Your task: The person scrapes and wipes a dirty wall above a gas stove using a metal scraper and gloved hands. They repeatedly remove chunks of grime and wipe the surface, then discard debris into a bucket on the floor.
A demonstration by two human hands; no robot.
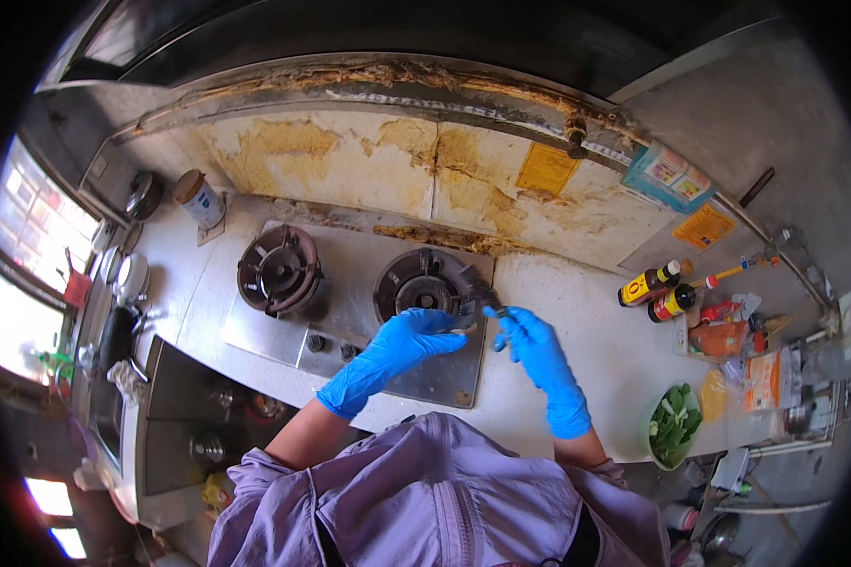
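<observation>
Both of my hands wear blue gloves and hover over the right side of a stainless steel gas stove [347,305]. My left hand [411,344] is in front of the right burner [420,287], with thumb and fingers around a small greyish piece [463,317] whose kind is unclear. My right hand [532,344] grips the lower end of a dark, bristly tool [478,285], seemingly a brush. Its upper part slants over the burner's right edge. The left burner [281,271] stands apart from both hands. Two black knobs [316,343] are on the stove's front.
On the right stand sauce bottles [649,283], a tray of packets [720,339] and a green bowl of leafy vegetables [674,427]. A tin [200,200] is at the back left. Behind the stove, the wall [397,159] is stained and peeling beneath a grimy pipe [397,74].
</observation>
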